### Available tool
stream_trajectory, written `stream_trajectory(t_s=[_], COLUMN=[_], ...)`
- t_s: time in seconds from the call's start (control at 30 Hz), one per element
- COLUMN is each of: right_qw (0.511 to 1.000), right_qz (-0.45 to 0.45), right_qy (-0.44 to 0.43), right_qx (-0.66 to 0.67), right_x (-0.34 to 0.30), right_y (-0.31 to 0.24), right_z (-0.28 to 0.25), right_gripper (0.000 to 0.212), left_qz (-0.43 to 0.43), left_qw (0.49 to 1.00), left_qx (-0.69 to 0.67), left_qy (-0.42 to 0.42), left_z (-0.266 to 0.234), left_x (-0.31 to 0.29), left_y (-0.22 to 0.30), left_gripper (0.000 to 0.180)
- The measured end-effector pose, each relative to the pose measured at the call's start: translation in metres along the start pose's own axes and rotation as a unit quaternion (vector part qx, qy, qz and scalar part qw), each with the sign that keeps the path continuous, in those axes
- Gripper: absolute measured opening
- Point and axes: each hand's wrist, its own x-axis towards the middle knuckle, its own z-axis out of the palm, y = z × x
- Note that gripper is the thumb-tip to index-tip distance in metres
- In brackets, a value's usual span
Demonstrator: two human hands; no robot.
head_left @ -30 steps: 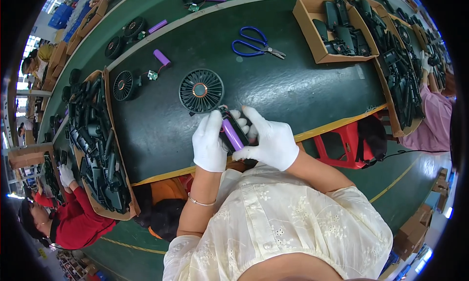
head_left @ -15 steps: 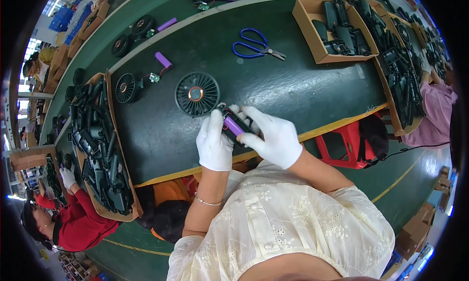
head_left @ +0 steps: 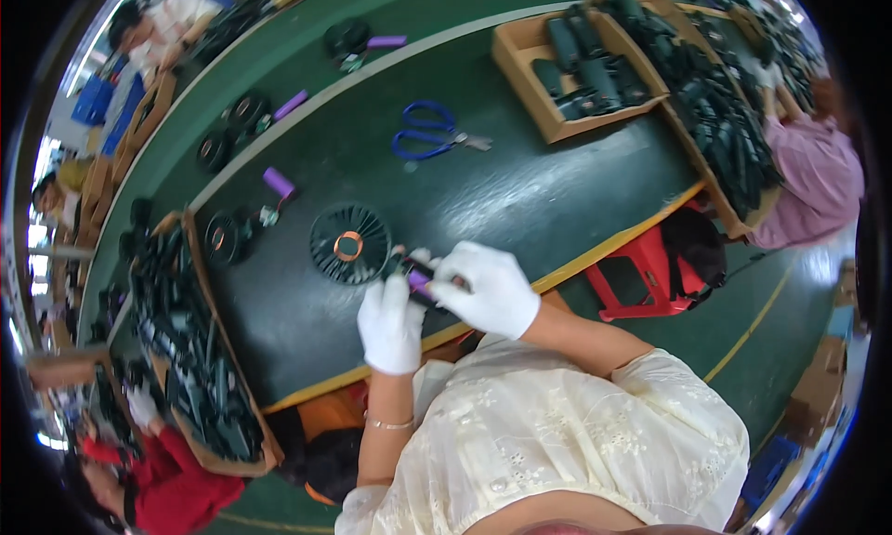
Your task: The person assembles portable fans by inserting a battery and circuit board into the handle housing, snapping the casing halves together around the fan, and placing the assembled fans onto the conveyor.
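Observation:
A handheld fan with a round black head (head_left: 372, 244) and a copper-coloured ring at its centre is held over the near edge of the table. My left hand (head_left: 390, 329), in a white glove, is closed round its black handle just below the head. A purple cylindrical battery (head_left: 420, 283) lies in the handle's hollow, partly hidden by fingers. From the right, my gloved right hand (head_left: 492, 291) pinches the handle's lower end, with thumb and fingers at the battery. Small wires show near the neck, too blurred to follow.
Blue-handled scissors (head_left: 429, 135) lie farther back on the dark green table (head_left: 483, 196). A carton of black shells (head_left: 548, 126) stands back right; a long box of black parts (head_left: 265, 442) is at left. Another fan head (head_left: 223, 237) with a purple battery (head_left: 278, 183) lies left. Co-workers sit on both sides.
The whole view has shifted, so the table's things sit farther left in the picture. Both hands keep hold of the fan; less of the battery shows between the fingers.

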Motion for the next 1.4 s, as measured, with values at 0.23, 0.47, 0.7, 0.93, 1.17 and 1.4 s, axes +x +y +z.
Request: stream_trajectory(t_s=[0.23,0.47,0.7,0.93,1.17,1.4], right_qw=[0.99,0.935,0.87,0.879,0.981,0.93], right_qz=[0.052,-0.1,0.109,0.043,0.042,-0.122], right_qy=[-0.131,0.225,0.235,0.288,-0.175,-0.118], right_qx=[-0.006,-0.257,-0.419,-0.377,-0.068,-0.325], right_x=[0.009,0.089,0.188,0.193,0.086,0.032], right_y=[-0.001,0.049,0.124,0.117,-0.006,0.015], right_z=[-0.025,-0.152,-0.236,-0.225,-0.11,-0.066], right_gripper=[0.022,0.02,0.054,0.048,0.059,0.052], left_qz=[-0.219,-0.21,-0.21,-0.191,-0.207,-0.218], left_qw=[0.894,0.862,0.854,0.848,0.871,0.896], left_qx=[-0.39,-0.461,-0.476,-0.493,-0.438,-0.379], left_qy=[0.005,0.015,0.004,0.016,0.082,0.073], left_z=[-0.001,-0.002,-0.001,-0.002,-0.001,-0.003], left_x=[-0.002,-0.001,-0.001,-0.001,0.002,0.0], left_y=[0.019,0.02,0.018,0.014,0.016,0.022], left_gripper=[0.049,0.046,0.045,0.049,0.039,0.039])
